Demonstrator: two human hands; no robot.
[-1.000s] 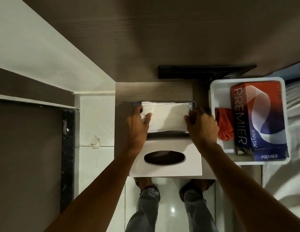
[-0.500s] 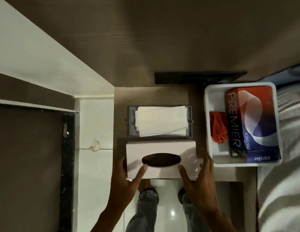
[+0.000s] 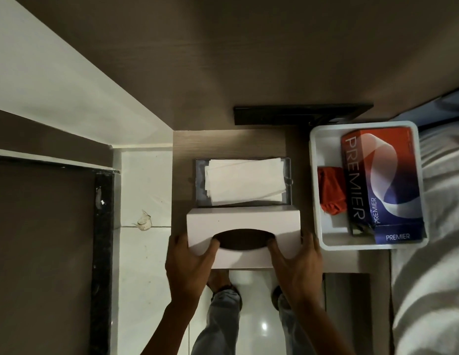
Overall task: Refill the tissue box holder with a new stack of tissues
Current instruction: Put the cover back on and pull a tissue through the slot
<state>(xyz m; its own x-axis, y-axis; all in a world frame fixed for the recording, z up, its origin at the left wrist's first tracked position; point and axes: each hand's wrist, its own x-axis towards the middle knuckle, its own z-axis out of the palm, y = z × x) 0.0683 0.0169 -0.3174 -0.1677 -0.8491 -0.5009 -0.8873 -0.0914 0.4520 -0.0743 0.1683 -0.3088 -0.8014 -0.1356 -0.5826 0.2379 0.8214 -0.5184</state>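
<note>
A stack of white tissues (image 3: 245, 182) lies in the clear holder base (image 3: 200, 185) on the small wooden table. Just in front of it is the white holder cover (image 3: 241, 219) with a dark oval slot, tilted up at its near edge. My left hand (image 3: 191, 265) grips the cover's near left corner, thumb on top by the slot. My right hand (image 3: 296, 262) grips its near right corner the same way.
A white tray (image 3: 315, 155) at the right holds a red and blue PREMIER tissue box (image 3: 387, 185) and a red cloth (image 3: 332, 193). A black bar (image 3: 300, 115) sits against the wall. A bed (image 3: 441, 226) lies far right. A crumpled scrap (image 3: 144, 221) lies on the floor at left.
Both hands left the tissue stack in the base and came back to the cover. They now grip its near corners and have lifted its near edge.
</note>
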